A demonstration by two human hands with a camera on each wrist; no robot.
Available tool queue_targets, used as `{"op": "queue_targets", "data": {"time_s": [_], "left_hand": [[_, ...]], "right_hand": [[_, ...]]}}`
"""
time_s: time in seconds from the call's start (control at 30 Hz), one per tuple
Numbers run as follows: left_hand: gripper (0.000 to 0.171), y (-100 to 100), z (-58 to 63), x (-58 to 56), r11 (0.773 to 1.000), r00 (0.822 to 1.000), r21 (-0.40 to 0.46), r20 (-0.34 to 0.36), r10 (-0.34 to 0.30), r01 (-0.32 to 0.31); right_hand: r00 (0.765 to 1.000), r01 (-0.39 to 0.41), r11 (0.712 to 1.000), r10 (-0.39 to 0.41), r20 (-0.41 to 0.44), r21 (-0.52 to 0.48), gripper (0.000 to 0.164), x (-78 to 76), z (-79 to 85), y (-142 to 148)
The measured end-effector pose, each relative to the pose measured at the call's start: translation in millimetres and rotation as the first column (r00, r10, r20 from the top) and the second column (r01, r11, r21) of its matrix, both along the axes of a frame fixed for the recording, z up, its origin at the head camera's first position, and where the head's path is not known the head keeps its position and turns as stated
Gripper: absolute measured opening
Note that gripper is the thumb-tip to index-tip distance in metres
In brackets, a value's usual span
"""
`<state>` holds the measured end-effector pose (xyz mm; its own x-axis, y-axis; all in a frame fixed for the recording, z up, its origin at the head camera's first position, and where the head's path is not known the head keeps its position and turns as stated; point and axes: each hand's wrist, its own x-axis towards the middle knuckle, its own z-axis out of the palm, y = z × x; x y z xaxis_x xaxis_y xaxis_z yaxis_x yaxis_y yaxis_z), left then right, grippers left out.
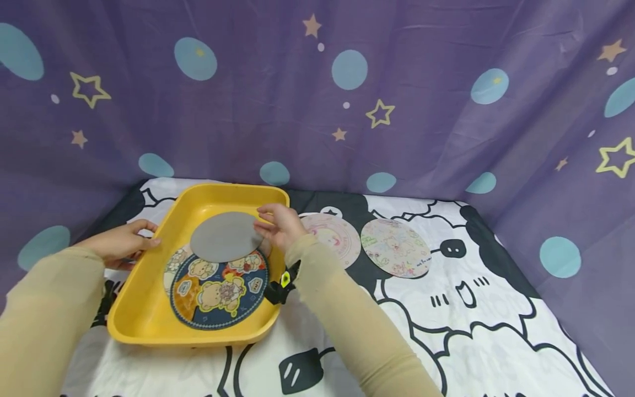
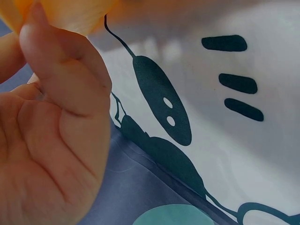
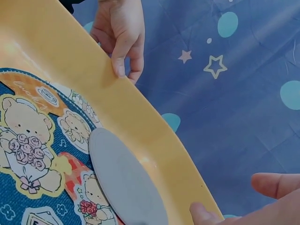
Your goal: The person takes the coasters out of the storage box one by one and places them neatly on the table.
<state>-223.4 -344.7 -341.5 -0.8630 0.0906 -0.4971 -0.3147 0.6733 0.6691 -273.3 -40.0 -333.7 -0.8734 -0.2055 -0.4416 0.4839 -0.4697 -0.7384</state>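
Note:
My left hand (image 1: 124, 241) pinches the left rim of a yellow tray (image 1: 144, 298) between thumb and fingers; the right wrist view shows this grip too. Inside the tray lies a round mat with cartoon bears on dark blue (image 1: 218, 298). A plain grey disc (image 1: 223, 237) overlaps its far edge, and part of a pale floral round piece (image 1: 172, 270) peeks out at the left. Over the tray's right side, my right hand (image 1: 284, 227) has its fingers spread by the grey disc's right edge. In the right wrist view its thumb and a finger (image 3: 269, 185) stand apart, holding nothing.
Right of the tray lie two round printed mats, a pink one (image 1: 332, 240) partly behind my right hand and a pale patterned one (image 1: 397, 248). A black-and-white cartoon cloth (image 1: 476, 325) covers the table. Purple curtain (image 1: 317, 138) rises behind and at both sides.

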Motion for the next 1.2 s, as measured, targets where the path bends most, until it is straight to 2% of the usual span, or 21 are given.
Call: {"op": "queue_targets", "data": {"time_s": [0.17,0.3,0.53,0.73,0.87,1.1,1.2], "left_hand": [[0.052,-1.3,-0.6,-2.0,1.0,1.0,0.009,0.01,-0.001,0.0],[0.052,-2.9,-0.5,-3.4,1.0,1.0,0.015,0.028,0.004,-0.005],[0.052,-2.9,0.7,-4.0,1.0,0.999,0.01,0.033,0.005,-0.005],[0.052,-2.1,0.3,-4.4,1.0,0.999,0.011,0.035,0.009,-0.009],[0.053,-1.9,0.6,-4.0,1.0,0.999,0.012,0.033,0.008,-0.008],[0.053,-0.9,1.2,-3.1,1.0,0.999,0.015,0.031,0.007,-0.008],[0.053,-0.5,1.5,-2.6,1.0,0.999,0.014,0.03,0.011,-0.012]], "right_hand": [[1.0,0.003,1.0,-0.003,0.003,0.018,0.034,-1.9,-2.9,-0.5],[1.0,0.006,1.0,-0.006,0.008,0.018,0.036,-3.5,-4.7,-2.7],[0.999,0.036,0.999,-0.037,0.032,0.041,0.065,-5.3,-10.4,-6.8],[0.998,0.056,0.997,-0.057,0.019,0.059,0.066,-5.7,-15.3,-10.7],[0.998,0.06,0.996,-0.061,0.016,0.06,0.058,-5.9,-17.6,-12.3],[0.997,-0.077,0.997,0.077,-0.004,0.028,0.01,-6.4,-22.3,-12.2],[0.996,-0.088,0.996,0.088,-0.006,0.021,0.008,-6.8,-23.8,-13.0]]}}
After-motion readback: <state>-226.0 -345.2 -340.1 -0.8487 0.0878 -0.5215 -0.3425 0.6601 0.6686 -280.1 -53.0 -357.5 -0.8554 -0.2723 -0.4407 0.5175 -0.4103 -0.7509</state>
